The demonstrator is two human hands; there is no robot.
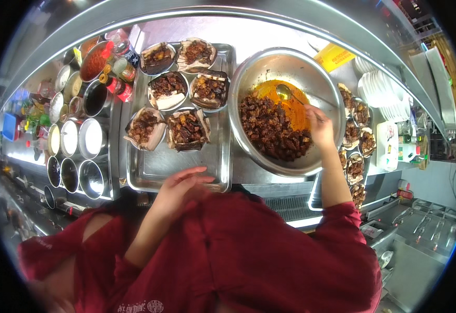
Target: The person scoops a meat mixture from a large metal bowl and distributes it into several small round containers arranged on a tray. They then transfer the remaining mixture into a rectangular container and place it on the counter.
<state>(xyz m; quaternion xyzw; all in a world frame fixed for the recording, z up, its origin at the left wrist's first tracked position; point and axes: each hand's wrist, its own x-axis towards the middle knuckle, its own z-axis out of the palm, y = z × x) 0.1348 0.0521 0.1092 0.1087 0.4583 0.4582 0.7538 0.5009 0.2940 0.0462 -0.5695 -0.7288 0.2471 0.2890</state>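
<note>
My right hand [320,124] grips the handle of a metal spoon [284,93], whose bowl lies in orange oil inside a large steel mixing bowl [247,144]. Dark, diced cooked food [269,125] is heaped along the left and near side of that bowl. With nothing in it and its fingers apart, my left hand [185,180] hovers over the near edge of a rectangular steel tray [173,166]. Several small bowls stand on the tray, among them a front one [189,130] filled with sliced meat topped with dark chopped food.
Left of the tray are bottles [120,89], a pot of red sauce [93,62] and several round metal containers [90,133]. More filled bowls [355,168] stand right of the mixing bowl, near stacked white dishes [378,88]. Another person in a red top [56,242] is close at the left.
</note>
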